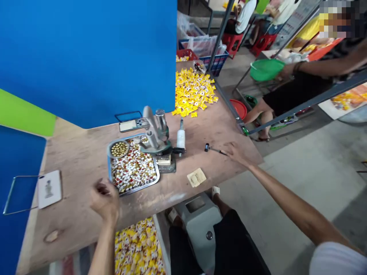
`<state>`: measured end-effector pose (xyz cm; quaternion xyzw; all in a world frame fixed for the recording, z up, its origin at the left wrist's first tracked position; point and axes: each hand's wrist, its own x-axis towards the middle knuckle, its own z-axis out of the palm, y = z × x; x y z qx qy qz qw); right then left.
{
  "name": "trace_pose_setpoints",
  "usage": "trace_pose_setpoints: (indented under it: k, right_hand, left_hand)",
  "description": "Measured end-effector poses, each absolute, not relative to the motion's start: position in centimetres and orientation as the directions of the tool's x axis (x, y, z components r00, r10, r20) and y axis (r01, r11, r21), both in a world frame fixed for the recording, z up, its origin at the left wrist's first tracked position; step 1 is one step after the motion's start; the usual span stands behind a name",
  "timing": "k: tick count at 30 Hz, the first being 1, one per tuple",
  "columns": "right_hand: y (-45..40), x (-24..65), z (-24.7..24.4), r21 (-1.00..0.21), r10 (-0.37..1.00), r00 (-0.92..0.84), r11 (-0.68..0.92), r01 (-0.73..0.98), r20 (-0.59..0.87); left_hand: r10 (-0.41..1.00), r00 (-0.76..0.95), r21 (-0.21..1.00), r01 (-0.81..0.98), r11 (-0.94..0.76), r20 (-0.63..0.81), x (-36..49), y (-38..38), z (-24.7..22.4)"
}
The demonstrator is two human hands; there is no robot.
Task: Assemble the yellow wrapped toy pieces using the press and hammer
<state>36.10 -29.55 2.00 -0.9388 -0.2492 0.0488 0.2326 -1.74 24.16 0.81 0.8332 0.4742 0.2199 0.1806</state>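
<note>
Left hand (pixel 104 200) curled beside steel tray (pixel 109 168) of candies (pixel 133 168), grip unclear to me; my right hand (pixel 237 152) spread by small hammer (pixel 211 149) on wooden bench (pixel 80 168).

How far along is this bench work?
Looks done: a yellow-wrapped heap on the board. In hand: nothing; the right hand is beside a small hammer, the left hand empty. Left: the tray's red-and-white pieces and the bowl of gold beads by the press.
</note>
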Motion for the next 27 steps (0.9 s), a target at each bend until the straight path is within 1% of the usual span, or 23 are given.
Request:
trace_pose_setpoints:
  k: [1, 2, 3, 5, 6, 8, 10, 12, 13, 17, 20, 22, 25, 27]
  right_hand:
    - [-30.8, 35.2, 1.5, -0.474, 0.499, 0.866, -0.765, 0.436, -0.009]
    - [-31.7, 34.3, 0.9, -0.487, 0.505, 0.862, -0.763, 0.426, -0.037]
    - [-32.2, 33.3, 0.3, -0.499, 0.506, 0.861, -0.760, 0.416, -0.052]
    - [-32.0, 31.1, -1.2, -0.527, 0.511, 0.857, -0.747, 0.405, -0.067]
    - [-31.2, 30.0, -1.9, -0.542, 0.515, 0.855, -0.738, 0.402, -0.068]
    - [-28.8, 27.6, -3.4, -0.571, 0.514, 0.856, -0.721, 0.393, -0.060]
    - [-25.9, 25.2, -4.5, -0.599, 0.503, 0.863, -0.705, 0.378, -0.047]
    - [-23.4, 22.7, -5.0, -0.632, 0.497, 0.867, -0.685, 0.362, -0.042]
    - [-22.4, 21.6, -5.2, -0.648, 0.500, 0.865, -0.673, 0.356, -0.044]
    - [-20.0, 17.3, -5.3, -0.688, 0.506, 0.859, -0.650, 0.324, -0.074]
    - [-18.2, 14.2, -5.0, -0.688, 0.500, 0.860, -0.659, 0.303, -0.099]
    - [-16.7, 12.2, -4.5, -0.688, 0.516, 0.850, -0.655, 0.311, -0.107]
    - [-15.0, 10.4, -3.3, -0.690, 0.540, 0.835, -0.646, 0.328, -0.109]
    - [-15.6, 10.6, -2.3, -0.690, 0.503, 0.858, -0.657, 0.304, -0.102]
  left_hand:
    - [0.848, 0.487, 0.570, 0.645, -0.510, 0.208, -1.9, 20.7, 0.9]
    - [0.802, 0.574, 0.635, 0.561, -0.532, 0.165, -2.0, 16.7, 0.8]
    - [0.701, 0.706, 0.689, 0.463, -0.558, 0.094, -2.0, 12.5, 0.7]
    - [0.452, 0.892, 0.749, 0.298, -0.591, 0.001, -1.5, 4.2, 0.2]
    - [0.373, 0.928, 0.756, 0.228, -0.613, 0.022, -0.8, 0.7, 0.1]
    - [0.315, 0.947, 0.733, 0.170, -0.658, 0.063, 1.6, -4.2, -0.4]
    - [0.277, 0.957, 0.707, 0.141, -0.693, 0.080, 4.7, -6.2, -1.0]
    - [0.237, 0.970, 0.711, 0.128, -0.691, 0.055, 7.2, -5.9, -1.8]
    - [0.242, 0.969, 0.720, 0.141, -0.680, 0.039, 8.0, -5.3, -2.3]
    - [0.393, 0.919, 0.751, 0.263, -0.605, -0.005, 7.7, -1.7, -3.7]
    - [0.385, 0.922, 0.767, 0.269, -0.583, -0.031, 6.3, 0.6, -3.8]
    - [0.402, 0.915, 0.767, 0.285, -0.575, -0.039, 5.4, 1.5, -3.5]
    - [0.448, 0.894, 0.744, 0.305, -0.595, -0.009, 2.3, 1.2, -2.5]
    - [0.515, 0.857, 0.708, 0.358, -0.609, 0.010, -1.8, 0.3, -0.8]
